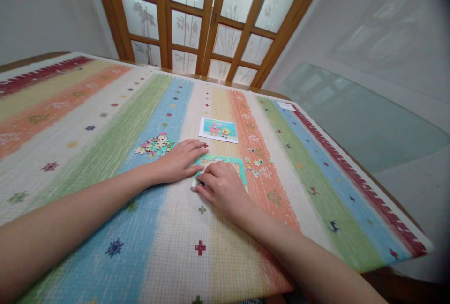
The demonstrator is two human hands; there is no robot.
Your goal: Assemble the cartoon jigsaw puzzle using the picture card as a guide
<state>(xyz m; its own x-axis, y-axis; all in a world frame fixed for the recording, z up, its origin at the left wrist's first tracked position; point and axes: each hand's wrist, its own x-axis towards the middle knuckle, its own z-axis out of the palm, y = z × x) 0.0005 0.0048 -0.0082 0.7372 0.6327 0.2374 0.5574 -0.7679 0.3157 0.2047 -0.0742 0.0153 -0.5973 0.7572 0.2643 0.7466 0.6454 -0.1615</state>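
Note:
A partly filled jigsaw puzzle [242, 169] with a turquoise border lies flat on the table. My left hand [179, 161] rests at its left side, fingers stretched out and the thumb near the edge. Over the puzzle's lower left part, my right hand [225, 187] has its fingers bent and closed on a small puzzle piece [201, 183], most of which is hidden by the fingertips. The hand also covers much of the puzzle's middle. Beyond the left hand sits a heap of loose puzzle pieces [156, 144].
A printed cartoon picture card [220, 129] lies just behind the puzzle. More scattered pieces [257, 163] are to its right. A striped tablecloth [183, 238] covers the table; glazed wooden doors [207, 23] stand beyond the far edge.

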